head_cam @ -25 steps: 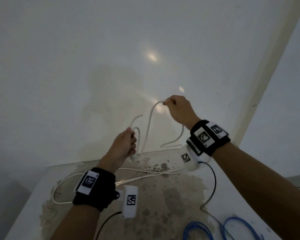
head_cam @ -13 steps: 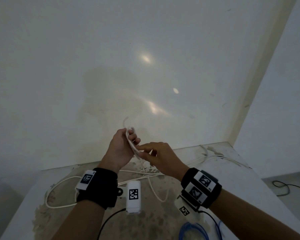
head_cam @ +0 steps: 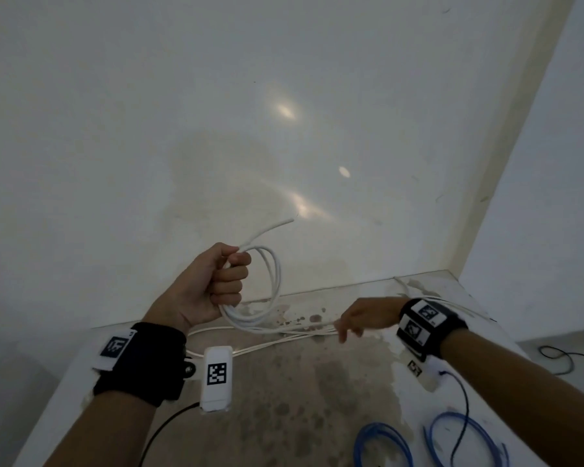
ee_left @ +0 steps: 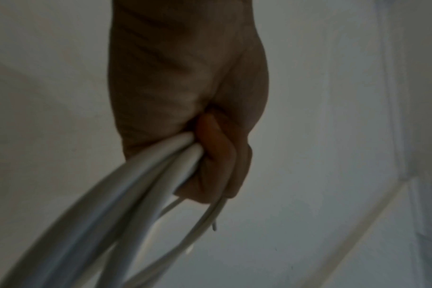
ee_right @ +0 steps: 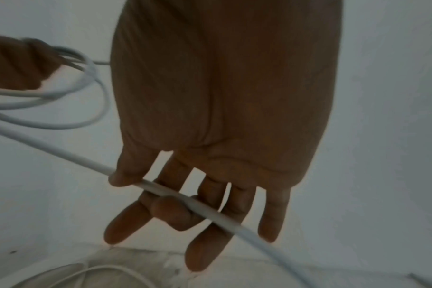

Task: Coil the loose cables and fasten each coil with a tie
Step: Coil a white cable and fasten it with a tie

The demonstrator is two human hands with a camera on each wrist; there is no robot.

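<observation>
My left hand (head_cam: 226, 278) is raised in front of the wall and grips a small coil of white cable (head_cam: 273, 281). The cable's free end (head_cam: 270, 229) sticks up to the right. In the left wrist view the fist (ee_left: 210, 155) closes round the bunched strands (ee_left: 136, 185). From the coil the cable runs down to my right hand (head_cam: 361, 318), low over the table. There, in the right wrist view, the strand (ee_right: 62, 150) crosses my mostly straight fingers (ee_right: 202, 249), lightly pinched by a curled digit. No tie is visible.
Slack white cable (head_cam: 267, 345) lies across the stained table (head_cam: 317, 416) towards its back right corner. Loops of blue cable (head_cam: 385, 443) lie at the front right. A wall stands close behind, and a black lead (head_cam: 560, 358) lies on the floor to the right.
My right hand has left the coil and moved right and down along the cable to the table. My left hand has risen, its coil rounder, with the free end sticking out.
</observation>
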